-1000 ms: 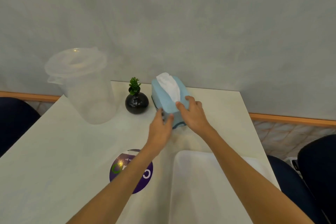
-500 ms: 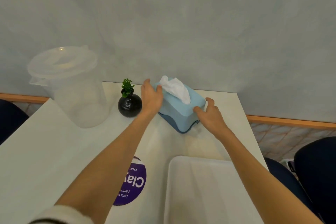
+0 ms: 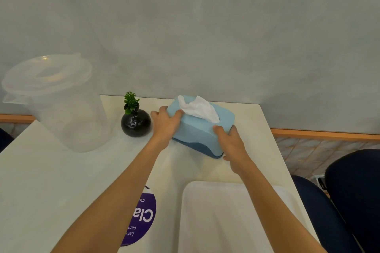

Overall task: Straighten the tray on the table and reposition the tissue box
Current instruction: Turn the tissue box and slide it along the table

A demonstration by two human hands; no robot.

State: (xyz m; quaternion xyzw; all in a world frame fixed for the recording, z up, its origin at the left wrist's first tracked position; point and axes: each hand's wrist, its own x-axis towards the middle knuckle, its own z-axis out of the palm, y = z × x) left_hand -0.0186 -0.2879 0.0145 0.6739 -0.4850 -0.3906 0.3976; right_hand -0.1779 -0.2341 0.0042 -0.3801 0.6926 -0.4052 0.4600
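Observation:
The light blue tissue box (image 3: 197, 131), with a darker blue base and a white tissue sticking out of its top, lies near the table's far edge, its long side running left to right at a slight angle. My left hand (image 3: 166, 124) grips its left end, and my right hand (image 3: 231, 144) grips its right front corner. The white tray (image 3: 205, 222) lies on the table close to me at the lower right, with my right forearm passing over it.
A small black round vase with a green plant (image 3: 135, 122) stands just left of the box. A large clear plastic pitcher (image 3: 55, 102) stands at the far left. A purple round sticker (image 3: 141, 217) lies on the white table (image 3: 51, 181). Dark blue chairs (image 3: 353, 197) stand at the right.
The tissue box has been turned from pointing away from me to lying roughly crosswise. My left hand moved from its near end to its left end; my right hand shifted to its right corner.

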